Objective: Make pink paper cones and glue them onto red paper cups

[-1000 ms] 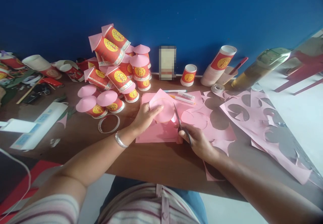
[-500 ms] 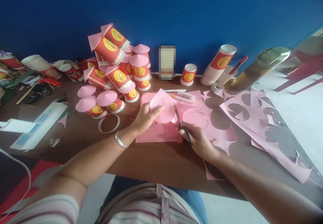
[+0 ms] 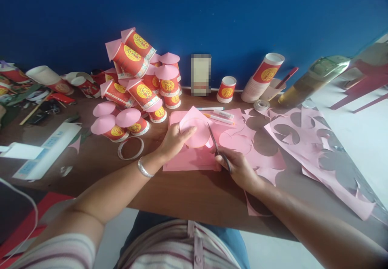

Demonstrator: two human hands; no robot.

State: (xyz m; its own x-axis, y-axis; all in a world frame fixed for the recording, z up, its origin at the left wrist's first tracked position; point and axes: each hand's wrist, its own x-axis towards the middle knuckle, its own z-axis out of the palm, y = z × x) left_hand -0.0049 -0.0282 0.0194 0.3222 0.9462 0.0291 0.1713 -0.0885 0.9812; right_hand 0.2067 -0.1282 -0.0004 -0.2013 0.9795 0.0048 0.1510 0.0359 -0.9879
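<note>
My left hand (image 3: pixel 178 139) pinches a piece of pink paper (image 3: pixel 198 129) with a rounded lower edge and a pointed top corner. In my right hand (image 3: pixel 236 164) is a pair of dark-handled scissors (image 3: pixel 214 137), its blades at the paper's right edge. Beneath both lies a stack of pink sheets (image 3: pixel 188 162) on the brown table. Cut pink circles (image 3: pixel 235 140) rest just to the right, near a marker with an orange end (image 3: pixel 221 119) and a white tube (image 3: pixel 224 114).
Red paper cups with pink cone tops (image 3: pixel 141 93) are piled at the back left. Behind stand a single cup (image 3: pixel 226 90), a leaning cup stack (image 3: pixel 263 77) and a bottle (image 3: pixel 312 81). A tape roll (image 3: pixel 130 147), a power strip (image 3: pixel 47 151) and pink offcuts (image 3: pixel 318 159) lie around.
The scissors and my right hand have shifted very slightly at the paper's right edge. My left hand keeps its hold on the paper, nearly still.
</note>
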